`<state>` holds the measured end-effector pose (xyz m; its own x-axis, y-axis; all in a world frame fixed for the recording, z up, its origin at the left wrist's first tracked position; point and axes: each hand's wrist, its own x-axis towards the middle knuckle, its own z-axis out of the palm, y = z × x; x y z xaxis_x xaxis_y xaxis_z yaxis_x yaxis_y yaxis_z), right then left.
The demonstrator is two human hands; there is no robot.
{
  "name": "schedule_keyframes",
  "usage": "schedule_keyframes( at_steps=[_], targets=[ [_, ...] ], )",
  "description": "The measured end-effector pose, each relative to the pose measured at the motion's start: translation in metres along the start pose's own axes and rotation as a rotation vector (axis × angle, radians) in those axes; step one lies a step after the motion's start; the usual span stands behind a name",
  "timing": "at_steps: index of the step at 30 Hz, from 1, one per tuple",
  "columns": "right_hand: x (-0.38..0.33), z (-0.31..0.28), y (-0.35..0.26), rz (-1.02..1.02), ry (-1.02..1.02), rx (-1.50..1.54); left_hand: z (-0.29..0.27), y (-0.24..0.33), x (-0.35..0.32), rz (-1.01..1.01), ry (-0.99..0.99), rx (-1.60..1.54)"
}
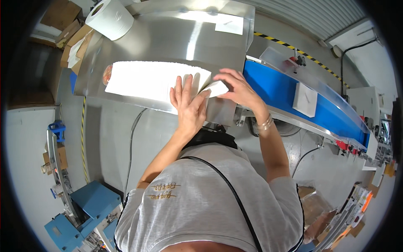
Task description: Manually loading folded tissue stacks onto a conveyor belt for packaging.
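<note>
A long row of white, thin flat pieces (pixel 147 80), packed close together, lies on the steel table. I cannot tell whether they are paper or packets. My left hand (pixel 189 103) rests on its right end with fingers stretched out, its thumb on a small white flat piece (pixel 217 89) angled off that end. My right hand (pixel 240 90) is just right of this piece, its fingers curved and apart, the thumb close to the piece's edge. A reddish rounded thing (pixel 107 74) sits against the row's left end.
The steel table (pixel 163 38) holds a large white roll (pixel 110 19) at back left and a white sheet (pixel 229 24) at the back. To the right runs a blue conveyor belt (pixel 268 84) carrying a white packet (pixel 305 99). Cardboard boxes (pixel 77 48) stand at the left.
</note>
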<state>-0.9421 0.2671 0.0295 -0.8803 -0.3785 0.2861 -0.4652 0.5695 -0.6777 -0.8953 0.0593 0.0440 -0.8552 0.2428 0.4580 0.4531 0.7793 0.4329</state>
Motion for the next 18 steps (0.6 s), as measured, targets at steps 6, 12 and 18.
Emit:
schedule_keyframes(
  at_steps=[6,12,18],
  targets=[
    [-0.032,-0.01,0.039,0.602,0.176,0.673,0.0,-0.014,0.002,-0.081,0.084,-0.012],
    [-0.095,-0.061,0.105,1.036,0.5,-0.117,0.002,-0.016,0.001,-0.038,0.095,-0.012],
    [-0.051,-0.036,0.044,0.266,0.245,-0.117,0.0,-0.011,0.003,-0.051,0.061,0.022]
  ],
)
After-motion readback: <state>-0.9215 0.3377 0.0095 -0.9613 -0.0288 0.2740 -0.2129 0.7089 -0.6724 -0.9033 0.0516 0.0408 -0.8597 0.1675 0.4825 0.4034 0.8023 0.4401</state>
